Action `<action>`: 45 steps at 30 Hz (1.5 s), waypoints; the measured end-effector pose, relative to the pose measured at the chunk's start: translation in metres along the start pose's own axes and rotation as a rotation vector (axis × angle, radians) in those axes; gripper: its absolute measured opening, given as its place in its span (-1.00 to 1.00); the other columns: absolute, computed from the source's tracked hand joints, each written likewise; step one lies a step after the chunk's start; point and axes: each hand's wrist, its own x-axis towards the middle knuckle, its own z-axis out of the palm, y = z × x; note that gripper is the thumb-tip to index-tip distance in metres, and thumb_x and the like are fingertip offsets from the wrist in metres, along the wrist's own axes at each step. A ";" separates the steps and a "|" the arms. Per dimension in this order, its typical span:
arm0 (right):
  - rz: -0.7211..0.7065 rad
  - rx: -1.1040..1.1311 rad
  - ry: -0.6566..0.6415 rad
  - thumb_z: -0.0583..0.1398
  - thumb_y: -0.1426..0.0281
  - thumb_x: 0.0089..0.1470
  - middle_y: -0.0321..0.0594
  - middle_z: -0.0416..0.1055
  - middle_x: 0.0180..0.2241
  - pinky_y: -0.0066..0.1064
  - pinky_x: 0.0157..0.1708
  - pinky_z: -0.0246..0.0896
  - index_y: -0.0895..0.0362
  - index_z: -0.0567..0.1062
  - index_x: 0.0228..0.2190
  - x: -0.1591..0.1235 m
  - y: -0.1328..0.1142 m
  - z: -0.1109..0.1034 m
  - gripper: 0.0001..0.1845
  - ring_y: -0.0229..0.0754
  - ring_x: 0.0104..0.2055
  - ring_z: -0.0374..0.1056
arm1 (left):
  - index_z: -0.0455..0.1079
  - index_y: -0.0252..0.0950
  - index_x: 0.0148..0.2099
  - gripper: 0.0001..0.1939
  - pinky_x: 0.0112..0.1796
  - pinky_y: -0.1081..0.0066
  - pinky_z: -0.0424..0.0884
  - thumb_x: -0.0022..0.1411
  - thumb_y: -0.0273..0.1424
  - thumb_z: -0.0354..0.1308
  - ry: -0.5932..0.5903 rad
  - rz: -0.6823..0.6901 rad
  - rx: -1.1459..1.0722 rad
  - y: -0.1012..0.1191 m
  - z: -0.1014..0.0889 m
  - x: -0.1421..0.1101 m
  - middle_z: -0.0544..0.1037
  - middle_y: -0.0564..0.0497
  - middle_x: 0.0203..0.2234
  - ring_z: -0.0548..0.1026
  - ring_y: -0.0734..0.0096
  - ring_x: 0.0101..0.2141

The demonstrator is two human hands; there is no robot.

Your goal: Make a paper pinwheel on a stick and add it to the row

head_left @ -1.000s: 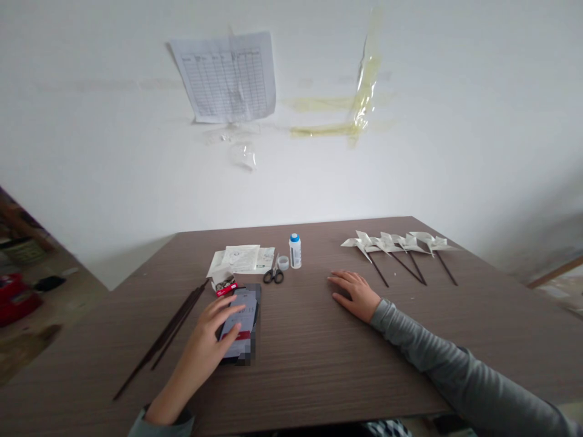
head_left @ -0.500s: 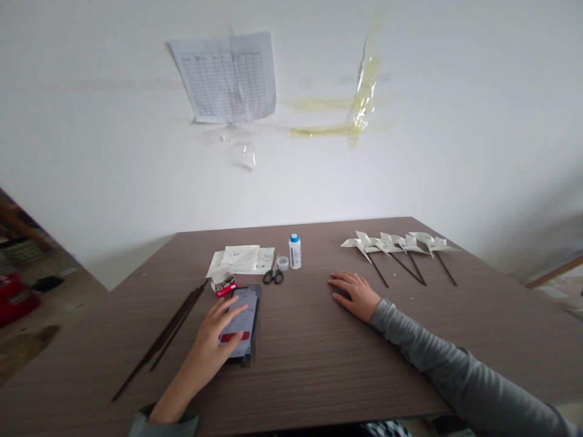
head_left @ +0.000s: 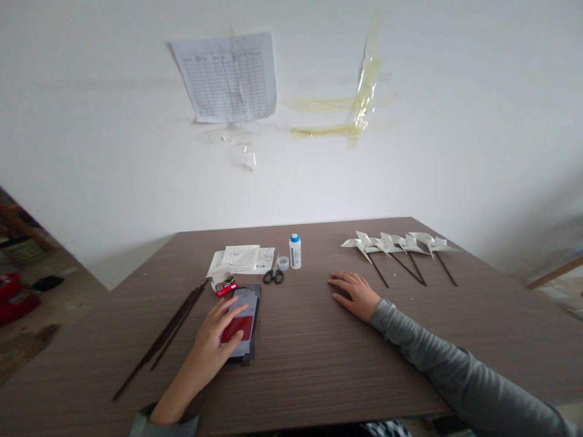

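Note:
My left hand [head_left: 214, 334] is open over a smartphone [head_left: 246, 306] lying on the table, its fingers spread across the lit screen, which shows a large red block. Just beyond the phone is a small red and white box [head_left: 224, 283] with its flap up. My right hand [head_left: 356, 295] rests open and flat on the tabletop, holding nothing. Behind it, to the right, lie several white paper pinwheels [head_left: 387, 244] on dark sticks. Between the hands, farther back, are black-handled scissors [head_left: 273, 276], a small clear round container [head_left: 283, 263] and a white bottle with a blue cap [head_left: 296, 252].
Dark thin sticks [head_left: 166, 328] lie in a bundle left of my left hand. Sheets of paper [head_left: 241, 260] are stacked behind the box. The brown table [head_left: 300, 376] meets a white wall carrying a taped printed sheet [head_left: 228, 79] and yellowed tape.
On the phone screen the red area has grown from a small button into a larger block. Both hands stay in place.

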 end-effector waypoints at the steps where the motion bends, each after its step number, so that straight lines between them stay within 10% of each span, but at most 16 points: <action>1: 0.001 -0.002 0.001 0.35 0.09 0.63 0.06 0.62 0.64 0.49 0.78 0.31 -0.11 0.78 0.51 0.000 0.000 0.000 -0.42 0.41 0.73 0.47 | 0.85 0.01 0.44 -0.52 0.57 -0.29 0.67 0.65 -0.27 0.29 -0.005 0.000 -0.004 0.000 0.000 0.000 0.77 -0.19 0.56 0.70 -0.24 0.58; 45: -0.014 0.012 0.018 0.34 0.10 0.61 0.09 0.64 0.62 0.54 0.75 0.34 -0.10 0.80 0.47 -0.001 0.001 -0.002 -0.43 0.43 0.70 0.51 | 0.87 0.03 0.41 -0.52 0.57 -0.28 0.67 0.62 -0.28 0.29 0.017 -0.031 -0.033 0.007 0.004 0.001 0.77 -0.15 0.56 0.69 -0.18 0.57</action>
